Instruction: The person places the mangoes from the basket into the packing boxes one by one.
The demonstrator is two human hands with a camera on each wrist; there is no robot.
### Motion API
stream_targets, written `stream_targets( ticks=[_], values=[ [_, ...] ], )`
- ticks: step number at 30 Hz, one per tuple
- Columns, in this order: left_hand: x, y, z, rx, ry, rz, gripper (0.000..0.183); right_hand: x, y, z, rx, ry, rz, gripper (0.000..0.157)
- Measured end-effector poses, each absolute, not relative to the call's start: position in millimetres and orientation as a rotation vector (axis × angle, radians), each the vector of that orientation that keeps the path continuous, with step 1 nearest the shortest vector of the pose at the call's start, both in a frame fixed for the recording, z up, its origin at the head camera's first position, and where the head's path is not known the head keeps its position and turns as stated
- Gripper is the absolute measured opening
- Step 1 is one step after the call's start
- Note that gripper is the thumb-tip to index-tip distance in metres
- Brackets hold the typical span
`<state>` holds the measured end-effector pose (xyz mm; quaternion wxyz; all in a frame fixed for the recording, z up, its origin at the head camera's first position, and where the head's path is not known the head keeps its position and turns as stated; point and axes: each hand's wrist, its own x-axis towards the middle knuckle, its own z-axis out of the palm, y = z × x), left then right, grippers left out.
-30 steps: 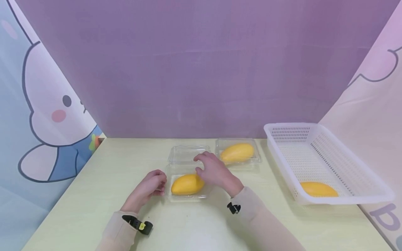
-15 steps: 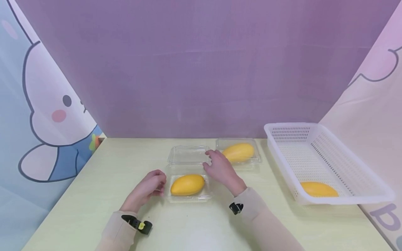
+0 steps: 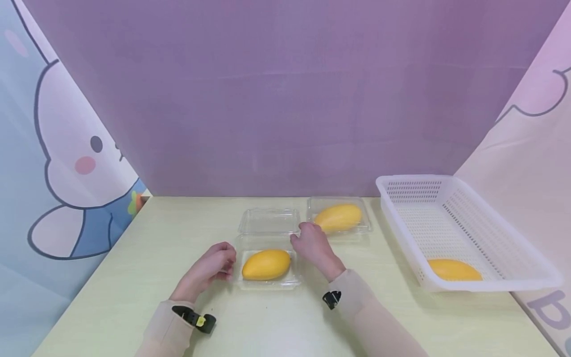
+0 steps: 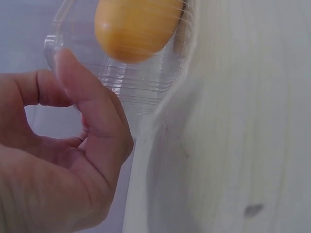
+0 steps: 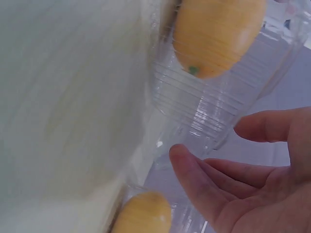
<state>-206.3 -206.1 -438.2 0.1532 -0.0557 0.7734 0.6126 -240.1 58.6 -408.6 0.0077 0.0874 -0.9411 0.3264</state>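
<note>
A yellow mango (image 3: pixel 266 265) lies in the base of a clear plastic clamshell box (image 3: pixel 268 285) on the table. The box's lid (image 3: pixel 269 220) is folded back flat behind the base. My left hand (image 3: pixel 211 266) pinches the base's left rim; thumb and index finger meet at its edge in the left wrist view. At the right side, near the hinge, my right hand (image 3: pixel 315 249) is held with thumb and fingers (image 5: pixel 192 177) apart in the right wrist view, holding nothing. Whether a fingertip touches the rim is unclear.
Behind my right hand, a second clear box (image 3: pixel 364 223) holds another mango (image 3: pixel 338 218). A white perforated basket (image 3: pixel 473 218) stands on the right with a mango (image 3: pixel 454 269) near its front. A purple backdrop (image 3: pixel 285 99) rises behind the table.
My right hand has drawn away from the mango in the front box, moving right to the box's right side. My left hand stays at the left rim.
</note>
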Motion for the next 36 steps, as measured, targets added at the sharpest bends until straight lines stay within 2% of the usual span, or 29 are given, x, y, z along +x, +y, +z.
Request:
stream_targets(
  ticks=[14,36],
  values=[
    [-206,-210,-437,-0.113,2.230,1.727,0.009,-247,56,-413,0.267,-2.908,1.097,0.042],
    [-208,-213,-439,-0.106,2.227,1.716,0.009,-257,59,-394,0.177,-2.842,1.232,0.050]
  ],
)
